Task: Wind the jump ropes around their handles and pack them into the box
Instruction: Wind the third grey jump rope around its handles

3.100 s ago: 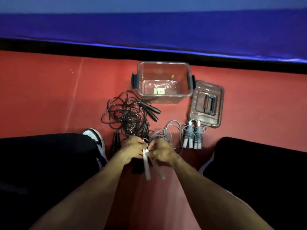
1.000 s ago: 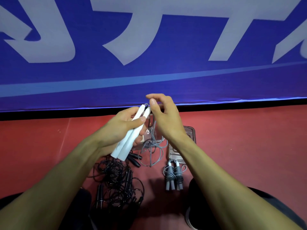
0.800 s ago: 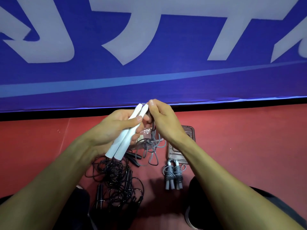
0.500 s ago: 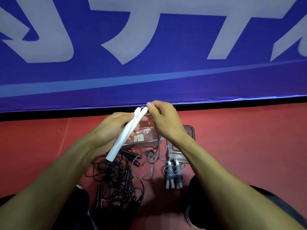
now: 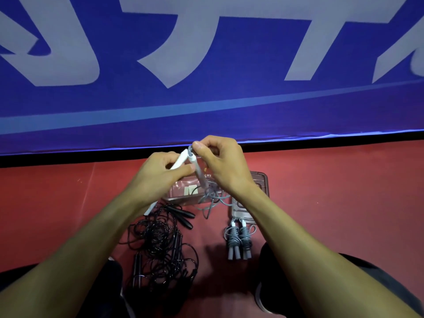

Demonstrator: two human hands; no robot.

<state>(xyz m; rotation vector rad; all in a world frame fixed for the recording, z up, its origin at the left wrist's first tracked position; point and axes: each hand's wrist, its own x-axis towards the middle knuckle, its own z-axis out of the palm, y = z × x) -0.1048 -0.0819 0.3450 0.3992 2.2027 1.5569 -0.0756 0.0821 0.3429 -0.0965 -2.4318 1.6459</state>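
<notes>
White plastic handles [image 5: 183,158] are in my left hand [image 5: 158,177], which grips them side by side, raised above the clear box [image 5: 183,198]. My right hand [image 5: 220,161] pinches the grey rope [image 5: 212,199] at the top ends of the handles; the rest hangs loose toward the box. I think I should keep the handles tight together and lay each turn close beside the last one, with light tension. The black ropes [image 5: 160,246] are not wound yet, and one wound rope [image 5: 238,239] waits beside the lid [image 5: 261,180].
</notes>
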